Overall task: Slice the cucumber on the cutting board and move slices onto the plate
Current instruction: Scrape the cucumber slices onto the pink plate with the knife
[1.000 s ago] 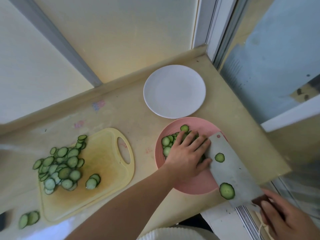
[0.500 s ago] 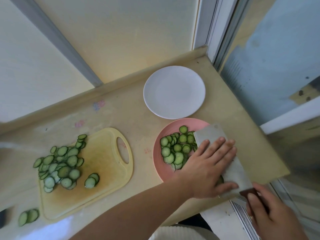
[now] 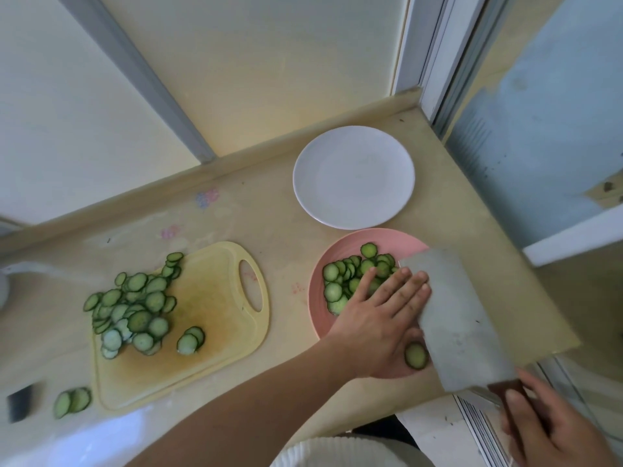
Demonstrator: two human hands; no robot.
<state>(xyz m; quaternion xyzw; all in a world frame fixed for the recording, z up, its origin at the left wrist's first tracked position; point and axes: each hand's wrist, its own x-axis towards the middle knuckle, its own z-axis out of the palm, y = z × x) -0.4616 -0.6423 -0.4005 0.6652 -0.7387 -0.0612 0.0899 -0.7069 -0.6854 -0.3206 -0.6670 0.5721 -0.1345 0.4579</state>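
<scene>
From the head view, our left hand [image 3: 381,315] lies flat with straight fingers across the cleaver [image 3: 455,318], sweeping slices onto the pink plate [image 3: 317,291] near the desk's right edge. Our right hand [image 3: 553,429] grips the handle. Most cucumber slices [image 3: 131,308] remain on the cutting board [image 3: 215,318]. One slice [image 3: 415,355] sits near the plate's front rim; a careless sweep could knock it off.

Soft, even daylight – no hard shadows; wide-angle bending at the edges; lower corners blurred, centre fairly sharp.
</scene>
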